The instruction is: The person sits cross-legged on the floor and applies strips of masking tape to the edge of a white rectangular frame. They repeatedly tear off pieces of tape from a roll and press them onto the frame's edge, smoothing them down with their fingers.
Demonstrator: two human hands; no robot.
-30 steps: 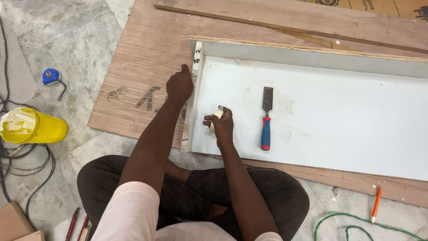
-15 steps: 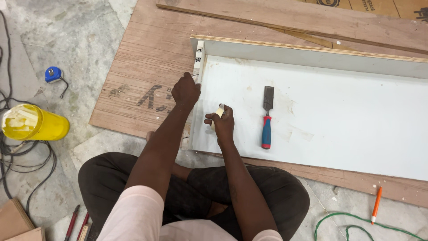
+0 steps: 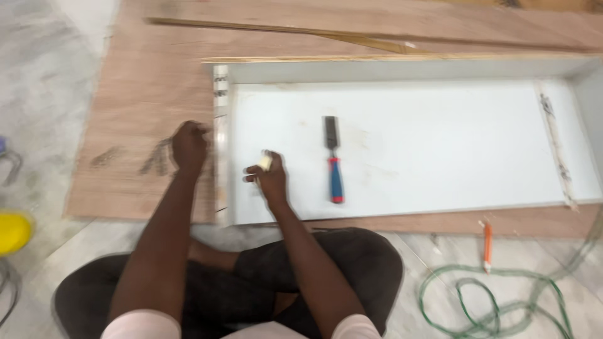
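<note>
I sit cross-legged on the floor before a shallow white box panel lying on a brown plywood sheet. My left hand is closed into a fist and rests on the plywood just outside the box's left wall. My right hand lies inside the box near that wall and pinches a small pale piece between its fingers. A chisel with a red and blue handle lies on the white panel to the right of my right hand, untouched.
A long wooden strip lies across the plywood beyond the box. A yellow container sits at the far left on the grey floor. An orange pencil and a coiled green cable lie at the lower right.
The view has swung to the right, so the box's right end now shows. My left hand has drawn back toward me along the left wall. My right hand still holds the pale piece.
</note>
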